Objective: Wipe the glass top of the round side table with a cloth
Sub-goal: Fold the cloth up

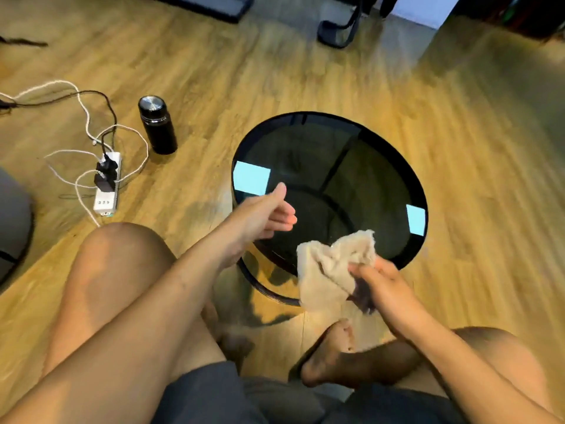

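Observation:
The round side table (394, 166) has a dark glass top in a black rim and stands on the wooden floor in front of me. A beige cloth (330, 264) hangs bunched over the table's near edge, gripped by my right hand (382, 289). My left hand (272, 214) hovers over the table's left edge, thumb up and fingers loosely curled, holding nothing. Ceiling lights reflect as two pale rectangles in the glass.
A black flask (157, 125) stands on the floor left of the table. Further left lies a white power strip (107, 185) with plugs and tangled cables. My bare knees and feet are below the table. A black chair base (339, 29) sits at the back.

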The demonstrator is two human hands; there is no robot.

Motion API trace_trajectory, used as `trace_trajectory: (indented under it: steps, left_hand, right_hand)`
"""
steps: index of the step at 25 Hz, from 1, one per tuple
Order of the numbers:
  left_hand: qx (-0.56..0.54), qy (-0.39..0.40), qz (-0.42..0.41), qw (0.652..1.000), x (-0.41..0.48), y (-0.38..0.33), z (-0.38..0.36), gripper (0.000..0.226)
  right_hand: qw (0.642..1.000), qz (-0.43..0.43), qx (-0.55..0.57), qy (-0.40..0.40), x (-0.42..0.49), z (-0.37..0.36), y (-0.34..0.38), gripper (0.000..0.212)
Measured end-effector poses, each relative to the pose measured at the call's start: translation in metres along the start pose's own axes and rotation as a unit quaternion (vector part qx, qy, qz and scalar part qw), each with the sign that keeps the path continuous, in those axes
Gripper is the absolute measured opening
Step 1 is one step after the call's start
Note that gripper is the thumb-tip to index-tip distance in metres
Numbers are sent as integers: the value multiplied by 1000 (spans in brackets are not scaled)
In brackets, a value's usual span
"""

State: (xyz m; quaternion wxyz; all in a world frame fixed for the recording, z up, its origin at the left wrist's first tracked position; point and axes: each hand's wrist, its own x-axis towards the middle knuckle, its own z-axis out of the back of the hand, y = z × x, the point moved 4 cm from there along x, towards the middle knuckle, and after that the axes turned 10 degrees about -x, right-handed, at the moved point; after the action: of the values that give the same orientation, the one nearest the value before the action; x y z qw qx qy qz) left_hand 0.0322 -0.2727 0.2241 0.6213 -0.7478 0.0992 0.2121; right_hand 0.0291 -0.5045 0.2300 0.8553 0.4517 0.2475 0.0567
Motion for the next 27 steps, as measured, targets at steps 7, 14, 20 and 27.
trace_trajectory:
  steps: [7, 14, 20, 27]
  left_hand:
    - [-76, 83, -9, 994, -74, 7, -70, 36]
    - [-22, 75, -93, 993, -98, -22, -81, 30]
    - [129, 203, -102, 965, -107, -49, -94, 48]
    - [127, 315, -12, 940, -106, -53, -81, 52]
  right_hand:
    - [903, -23, 419, 96, -22, 17, 24, 49]
    - [944, 116, 308, 17, -35, 41, 22, 47]
    - [920, 45, 389, 23, -30, 44, -12, 83]
    - [929, 106, 273, 225, -39, 57, 16, 54]
